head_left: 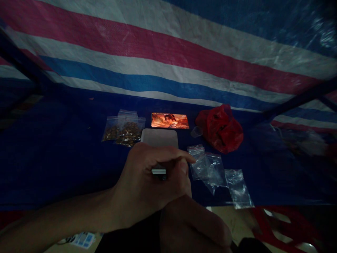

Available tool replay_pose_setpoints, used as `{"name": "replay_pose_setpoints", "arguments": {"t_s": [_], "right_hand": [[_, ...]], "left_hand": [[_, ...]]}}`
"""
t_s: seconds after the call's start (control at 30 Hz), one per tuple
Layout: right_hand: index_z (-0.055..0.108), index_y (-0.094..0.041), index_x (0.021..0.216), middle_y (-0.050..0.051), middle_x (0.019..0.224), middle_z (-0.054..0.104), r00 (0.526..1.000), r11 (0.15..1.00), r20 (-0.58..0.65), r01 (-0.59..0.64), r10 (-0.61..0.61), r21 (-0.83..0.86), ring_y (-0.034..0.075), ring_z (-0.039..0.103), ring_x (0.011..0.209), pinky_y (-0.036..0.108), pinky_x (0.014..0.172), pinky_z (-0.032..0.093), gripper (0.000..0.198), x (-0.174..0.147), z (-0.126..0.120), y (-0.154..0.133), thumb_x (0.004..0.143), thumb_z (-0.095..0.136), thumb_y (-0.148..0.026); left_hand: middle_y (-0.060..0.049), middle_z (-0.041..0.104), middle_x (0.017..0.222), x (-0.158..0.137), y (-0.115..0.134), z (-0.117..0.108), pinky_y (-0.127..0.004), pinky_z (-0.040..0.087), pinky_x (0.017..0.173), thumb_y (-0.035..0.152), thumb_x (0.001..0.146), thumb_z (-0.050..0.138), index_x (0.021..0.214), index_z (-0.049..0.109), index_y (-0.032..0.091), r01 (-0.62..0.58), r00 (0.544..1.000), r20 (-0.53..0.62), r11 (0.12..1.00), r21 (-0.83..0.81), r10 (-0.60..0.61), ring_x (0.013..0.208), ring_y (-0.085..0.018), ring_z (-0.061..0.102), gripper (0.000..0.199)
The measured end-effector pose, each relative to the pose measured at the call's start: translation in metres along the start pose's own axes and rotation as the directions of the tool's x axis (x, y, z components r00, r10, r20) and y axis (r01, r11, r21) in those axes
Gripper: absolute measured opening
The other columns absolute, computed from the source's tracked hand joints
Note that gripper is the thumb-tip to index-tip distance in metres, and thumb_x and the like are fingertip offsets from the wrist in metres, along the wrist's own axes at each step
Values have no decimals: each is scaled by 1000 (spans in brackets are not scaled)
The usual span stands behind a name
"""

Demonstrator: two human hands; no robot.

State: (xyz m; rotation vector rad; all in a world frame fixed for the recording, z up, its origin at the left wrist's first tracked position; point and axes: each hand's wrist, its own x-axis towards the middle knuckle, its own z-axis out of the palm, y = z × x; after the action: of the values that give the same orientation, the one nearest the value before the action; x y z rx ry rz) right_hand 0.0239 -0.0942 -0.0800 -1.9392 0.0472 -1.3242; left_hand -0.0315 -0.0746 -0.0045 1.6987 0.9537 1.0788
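Zip bags (112,122) hold brown pieces (129,133); clear bags (214,168) empty. Hands (150,184) overlap in view; grip unclear.

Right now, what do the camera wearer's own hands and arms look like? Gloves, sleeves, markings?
Left hand: no glove; no ring, watch or marking shows. Left forearm: uncovered to the picture's edge, slim, no sleeve or cable visible. Right hand: no glove seen, but dim and blurred; can't tell about its wrist or sleeve.

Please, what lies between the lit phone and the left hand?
In the head view, a pale flat device lies there, partly hidden by the left hand.
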Motion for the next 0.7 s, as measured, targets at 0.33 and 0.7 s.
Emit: {"name": "replay_pose_setpoints", "arguments": {"t_s": [0.33, 0.7], "right_hand": [[43, -21, 42, 1, 44, 56, 290, 839, -827, -119, -482, -531, 7, 70, 52, 22, 63, 54, 92, 25, 78, 0, 87, -19, -72], [41, -22, 47, 2, 43, 51, -356, 703, -607, -396, -711, -591, 12, 68, 51, 22, 55, 58, 88, 31, 81, 35, 96, 0, -82]], "left_hand": [[-1, 80, 80, 2, -21, -5, -20, 57, 68, 23, 100, 55, 95, 79, 20, 15, 990, 141, 991, -137, 5, 72, -13, 75, 24], [0, 82, 98, 2, -38, -6, -23, 57, 82, 30, 104, 57, 109, 80, 27, 130, 954, 300, 940, -315, -31, 91, -14, 76, 23]]}}
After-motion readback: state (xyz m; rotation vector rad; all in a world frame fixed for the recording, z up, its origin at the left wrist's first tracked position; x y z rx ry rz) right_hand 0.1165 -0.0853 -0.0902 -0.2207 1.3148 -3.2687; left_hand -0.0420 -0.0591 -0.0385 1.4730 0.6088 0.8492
